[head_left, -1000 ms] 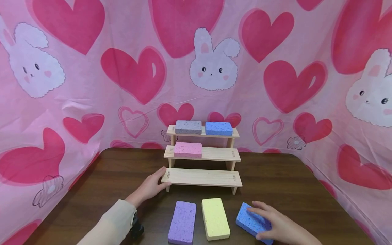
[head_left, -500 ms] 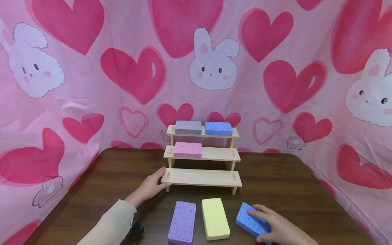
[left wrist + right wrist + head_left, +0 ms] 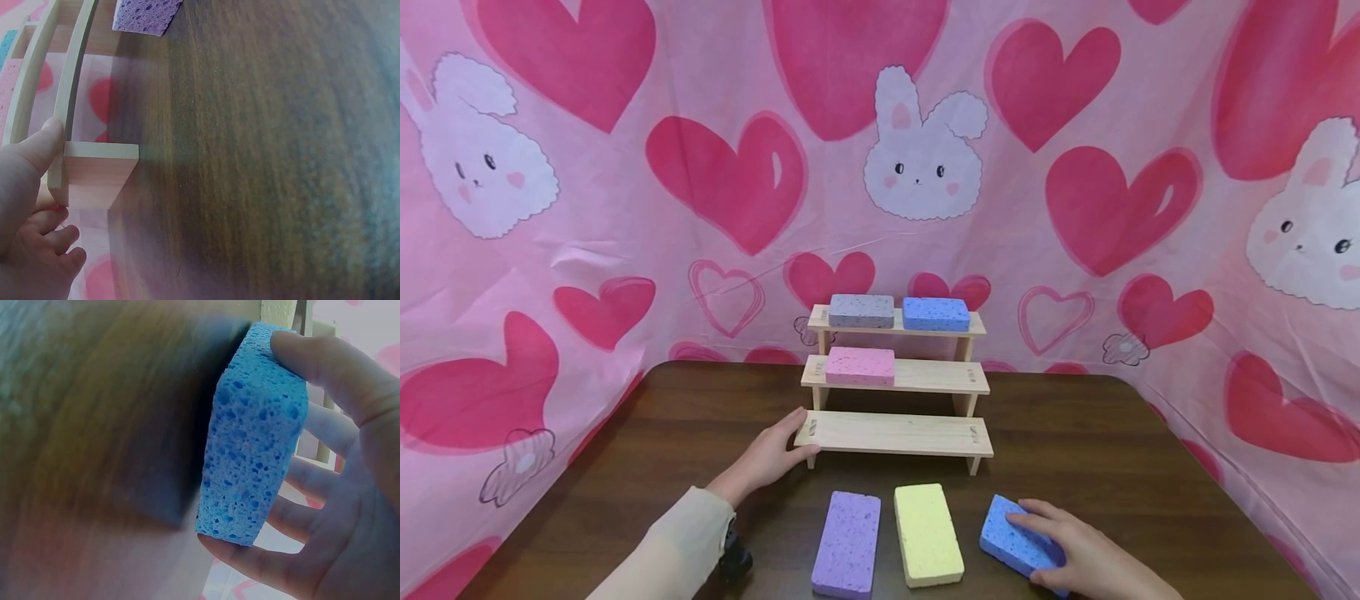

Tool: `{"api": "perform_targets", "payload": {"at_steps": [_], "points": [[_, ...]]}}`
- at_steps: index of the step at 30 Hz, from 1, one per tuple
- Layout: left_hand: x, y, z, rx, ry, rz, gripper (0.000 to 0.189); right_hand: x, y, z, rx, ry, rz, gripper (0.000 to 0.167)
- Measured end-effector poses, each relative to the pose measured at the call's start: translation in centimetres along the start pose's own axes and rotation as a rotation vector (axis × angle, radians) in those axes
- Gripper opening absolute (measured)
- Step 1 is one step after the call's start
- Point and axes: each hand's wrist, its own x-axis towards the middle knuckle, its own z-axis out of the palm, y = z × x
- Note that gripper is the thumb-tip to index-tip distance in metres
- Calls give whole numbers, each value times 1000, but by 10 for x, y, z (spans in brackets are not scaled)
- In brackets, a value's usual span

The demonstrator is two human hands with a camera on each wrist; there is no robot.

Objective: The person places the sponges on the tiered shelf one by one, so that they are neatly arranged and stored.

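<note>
A three-step wooden shelf (image 3: 892, 433) stands on the table, and my left hand (image 3: 767, 457) grips the left end of its lowest step. In the left wrist view, the thumb (image 3: 47, 140) lies on the step's front edge while the other fingers curl at its end. At the front right, my right hand (image 3: 1082, 550) holds a blue sponge (image 3: 1011, 533). The right wrist view shows the thumb on one side of this sponge (image 3: 253, 450) and fingers on the opposite side. Left of it, a yellow sponge (image 3: 928, 533) and a purple sponge (image 3: 847, 543) lie flat.
On the top step sit a grey sponge (image 3: 861, 311) and another blue sponge (image 3: 936, 314). A pink sponge (image 3: 860, 366) is at the left of the middle step. Behind the brown table (image 3: 1075, 450) hangs a pink cloth (image 3: 842, 192) with hearts and rabbits.
My right hand's fingers have come down closer around the blue sponge, which has shifted very slightly to the right. The left hand and shelf stay in place.
</note>
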Motion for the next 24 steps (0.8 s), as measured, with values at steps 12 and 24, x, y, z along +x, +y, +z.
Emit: {"api": "perform_targets", "payload": {"at_steps": [12,24], "points": [[0,0,0,6,6,10,72,0,-1,-7,-98,62,-85,61],[0,0,0,2,4,7,72,3,-8,-19,-134,144,-146,57]]}}
